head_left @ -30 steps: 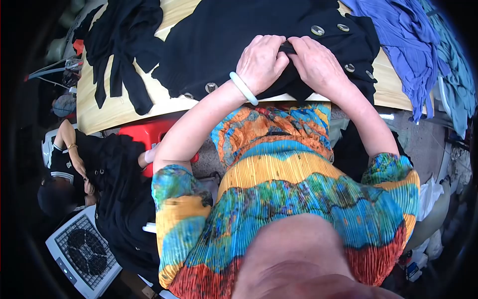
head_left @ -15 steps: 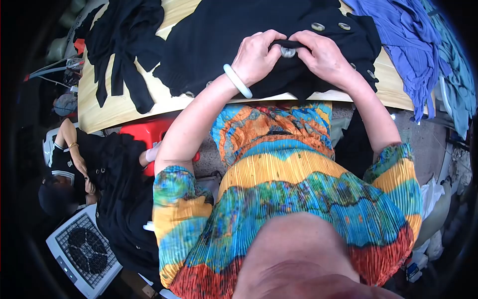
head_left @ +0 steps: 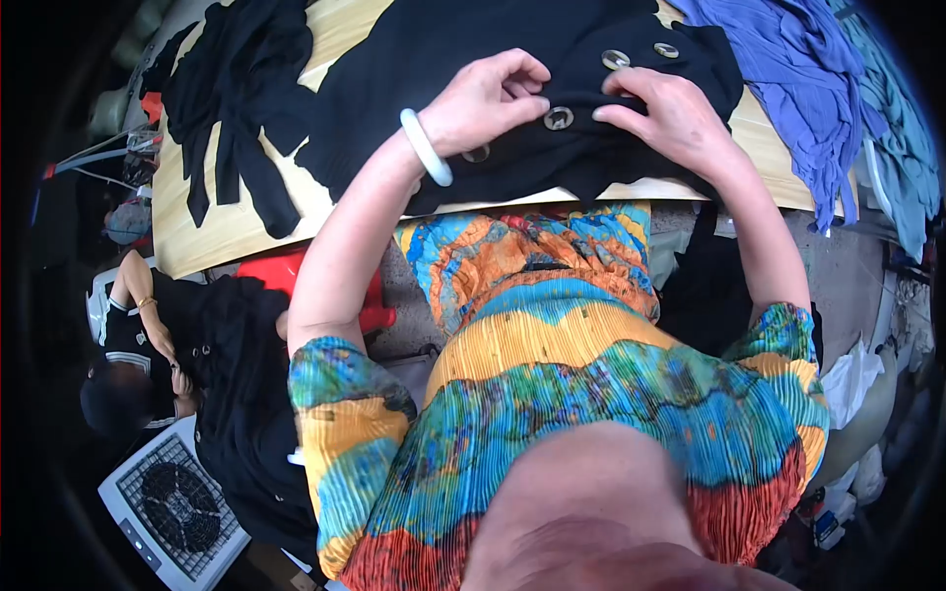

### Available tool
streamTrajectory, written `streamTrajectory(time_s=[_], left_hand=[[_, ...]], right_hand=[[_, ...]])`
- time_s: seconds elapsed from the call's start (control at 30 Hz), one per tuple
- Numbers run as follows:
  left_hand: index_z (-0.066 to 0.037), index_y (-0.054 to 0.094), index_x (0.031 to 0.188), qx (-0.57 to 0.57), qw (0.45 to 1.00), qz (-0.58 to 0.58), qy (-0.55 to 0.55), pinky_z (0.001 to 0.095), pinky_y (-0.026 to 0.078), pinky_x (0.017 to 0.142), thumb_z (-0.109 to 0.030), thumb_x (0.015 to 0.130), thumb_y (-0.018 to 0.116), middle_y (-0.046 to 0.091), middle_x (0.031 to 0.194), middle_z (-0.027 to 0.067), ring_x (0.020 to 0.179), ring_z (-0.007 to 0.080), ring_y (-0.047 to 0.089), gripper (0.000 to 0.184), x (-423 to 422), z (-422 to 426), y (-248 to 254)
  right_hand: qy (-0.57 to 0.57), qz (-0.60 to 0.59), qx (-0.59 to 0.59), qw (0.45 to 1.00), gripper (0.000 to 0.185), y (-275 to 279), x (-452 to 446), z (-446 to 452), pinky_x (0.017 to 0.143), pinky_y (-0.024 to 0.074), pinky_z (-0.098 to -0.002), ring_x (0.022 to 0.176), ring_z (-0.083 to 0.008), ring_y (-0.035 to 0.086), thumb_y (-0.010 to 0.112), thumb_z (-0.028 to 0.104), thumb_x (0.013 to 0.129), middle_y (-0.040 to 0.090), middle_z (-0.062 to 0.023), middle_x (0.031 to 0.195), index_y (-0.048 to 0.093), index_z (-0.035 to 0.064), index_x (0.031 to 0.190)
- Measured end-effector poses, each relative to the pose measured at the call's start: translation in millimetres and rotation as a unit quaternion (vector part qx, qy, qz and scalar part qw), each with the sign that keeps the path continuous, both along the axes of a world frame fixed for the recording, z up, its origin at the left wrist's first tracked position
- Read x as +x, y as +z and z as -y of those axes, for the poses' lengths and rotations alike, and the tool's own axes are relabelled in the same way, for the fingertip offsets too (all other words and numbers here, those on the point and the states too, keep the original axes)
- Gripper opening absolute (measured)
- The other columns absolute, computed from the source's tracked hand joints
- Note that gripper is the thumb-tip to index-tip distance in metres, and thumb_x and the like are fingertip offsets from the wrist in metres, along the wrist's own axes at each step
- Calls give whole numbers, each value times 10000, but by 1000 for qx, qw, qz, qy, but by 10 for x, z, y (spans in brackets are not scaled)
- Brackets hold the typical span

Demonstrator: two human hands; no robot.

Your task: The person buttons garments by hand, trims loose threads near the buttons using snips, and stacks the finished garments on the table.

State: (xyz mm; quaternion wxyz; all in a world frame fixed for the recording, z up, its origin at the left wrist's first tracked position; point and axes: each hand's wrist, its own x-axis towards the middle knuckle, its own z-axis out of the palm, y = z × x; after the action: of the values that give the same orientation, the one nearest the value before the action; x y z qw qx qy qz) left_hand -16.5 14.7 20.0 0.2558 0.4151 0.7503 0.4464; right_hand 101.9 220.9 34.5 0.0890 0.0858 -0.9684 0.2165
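Black garment fabric (head_left: 414,89) with large round buttons is spread over the wooden table. One button (head_left: 559,118) lies face up between my two hands. My left hand (head_left: 493,103), with a pale bangle (head_left: 426,148) on its wrist, rests on the cloth left of this button, fingers curled and thumb apart from them. To the button's right, my right hand (head_left: 675,116) touches the cloth, its thumb and forefinger apart with black fabric showing between. Another button (head_left: 615,60) is just above the right fingertips. A partly covered button (head_left: 477,154) sits below my left hand.
More black cloth (head_left: 236,108) lies on the table (head_left: 187,241) at left. Purple garments (head_left: 788,89) and teal ones (head_left: 902,148) hang at right. Another person (head_left: 143,315) sits lower left with black cloth, near a red stool (head_left: 374,305) and a fan unit (head_left: 177,502).
Both hands have let go of the pinched fold and moved apart. The button between them, previously tilted in the fold, now lies flat and face up.
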Motion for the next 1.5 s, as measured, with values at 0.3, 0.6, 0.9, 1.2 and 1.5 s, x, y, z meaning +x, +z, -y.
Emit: streamTrajectory(time_s=[0.3, 0.6, 0.9, 1.2, 1.5], left_hand=[[-5, 641, 954, -157, 966, -205, -4, 318, 465, 745, -340, 858, 524, 643, 839, 173, 807, 256, 626, 367, -223, -937, -5], [-25, 681, 857, -155, 987, -32, 14, 316, 471, 770, -364, 750, 643, 654, 828, 155, 796, 227, 627, 358, -251, -1023, -40], [-8, 661, 793, -37, 993, 77, 81, 222, 461, 640, -210, 785, 651, 631, 727, 41, 662, 78, 545, 202, -200, -1047, -222], [60, 589, 1014, -52, 972, -227, -30, 332, 466, 800, -294, 772, 605, 615, 940, 212, 887, 302, 607, 430, 132, -857, 105], [24, 595, 978, 0, 921, -386, 43, 397, 468, 799, -125, 728, 550, 617, 904, 184, 872, 326, 580, 294, 308, -916, -185]], right_hand=[[9, -80, 0, 997, 147, -130, 136, -214, 740, 451, -403, 816, -341, 560, 514, 29, 762, 558, -167, 823, 545, 0, 904], [-62, -105, -59, 991, 199, -287, 18, -164, 743, 471, -362, 855, -305, 582, 509, 4, 739, 585, -113, 907, 534, 40, 933], [-100, -135, -35, 985, 237, -339, 0, -148, 747, 471, -365, 869, -290, 587, 574, 45, 746, 595, -107, 917, 532, 47, 979], [-98, -112, 52, 988, 257, -350, 45, -184, 777, 432, -386, 876, -297, 554, 558, 86, 769, 558, -128, 893, 522, 36, 1019], [-52, -118, 56, 990, 173, -375, -35, -254, 747, 431, -398, 839, -309, 547, 548, 94, 779, 545, -141, 828, 506, 13, 927]])
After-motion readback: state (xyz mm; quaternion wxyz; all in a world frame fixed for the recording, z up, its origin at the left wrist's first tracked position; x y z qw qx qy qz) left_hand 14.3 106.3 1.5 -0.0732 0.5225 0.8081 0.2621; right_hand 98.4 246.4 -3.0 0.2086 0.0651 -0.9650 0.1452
